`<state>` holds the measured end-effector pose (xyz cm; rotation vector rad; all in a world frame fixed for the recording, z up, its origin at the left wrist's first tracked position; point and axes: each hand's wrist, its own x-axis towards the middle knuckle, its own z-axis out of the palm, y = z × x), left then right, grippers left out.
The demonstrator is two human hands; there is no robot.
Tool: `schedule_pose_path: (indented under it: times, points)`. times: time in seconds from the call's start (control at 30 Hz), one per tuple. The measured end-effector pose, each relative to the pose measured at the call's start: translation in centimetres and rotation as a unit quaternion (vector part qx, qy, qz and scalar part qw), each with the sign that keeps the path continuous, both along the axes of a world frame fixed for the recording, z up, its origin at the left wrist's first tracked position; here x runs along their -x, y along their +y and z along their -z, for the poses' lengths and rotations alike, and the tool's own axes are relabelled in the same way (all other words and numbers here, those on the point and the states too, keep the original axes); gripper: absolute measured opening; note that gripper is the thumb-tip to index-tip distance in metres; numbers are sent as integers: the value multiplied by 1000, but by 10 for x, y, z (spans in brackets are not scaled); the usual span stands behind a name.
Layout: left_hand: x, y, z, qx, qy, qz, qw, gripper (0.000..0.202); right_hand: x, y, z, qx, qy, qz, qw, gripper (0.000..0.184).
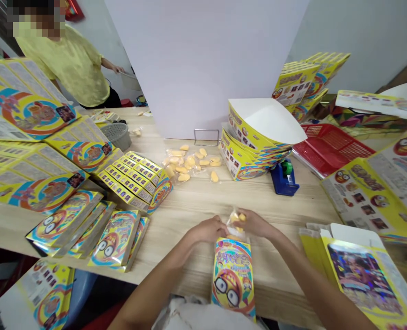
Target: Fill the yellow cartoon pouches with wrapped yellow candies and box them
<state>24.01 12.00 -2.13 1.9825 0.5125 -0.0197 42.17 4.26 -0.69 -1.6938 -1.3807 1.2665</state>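
Observation:
A printed yellow box [233,277] with a cartoon face in glasses lies at the table's front edge, its open end pointing away from me. At that end, a clear plastic packet of yellow pieces [236,217] is partly inside or just above the opening; which one, I cannot tell. My right hand [256,223] has its fingers closed on the packet from the right. My left hand [210,229] is curled at the box's upper left corner, fingertips by the flap. Beyond them lies a loose group of similar yellow packets [188,161].
Filled boxes [115,238] and display cartons [134,178] stack up at left. Nested cartons [254,142], a blue tape dispenser [284,178] and a red basket [337,146] stand right. Flat boxes [358,275] lie near right. A person in a yellow shirt [72,64] stands behind.

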Motion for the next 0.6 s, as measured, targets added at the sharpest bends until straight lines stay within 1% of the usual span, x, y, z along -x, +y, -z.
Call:
schedule_pose_path:
  times: [0.07, 0.13, 0.23, 0.27, 0.37, 0.43, 0.5, 0.6]
  points:
    - [3, 0, -1, 17, 0, 12, 1000, 15, 4, -3, -1, 6, -6, -43, 999, 14]
    - [7, -2, -2, 34, 0, 7, 999, 16, 5, -4, -5, 21, 1, -89, 996, 16]
    - [13, -7, -2, 49, -8, -48, 998, 15, 0, -2, -6, 52, 10, -137, 989, 17]
    - [14, -9, -2, 52, -14, -71, 996, 16, -1, 0, -5, 59, 3, -135, 989, 16]
    - [16, -15, 1, 55, -31, -129, 990, 23, 3, 7, 2, 65, -36, -93, 993, 13]
    - [16, -19, 2, 45, -32, -154, 987, 27, 10, 10, 2, 69, -42, -94, 992, 13]
    - [17, -23, 0, 33, -21, -162, 986, 24, 16, 11, -5, 85, -22, -139, 986, 17]
    - [21, -26, -5, 30, 5, -142, 989, 18, 19, 5, -19, 104, 25, -228, 968, 29]
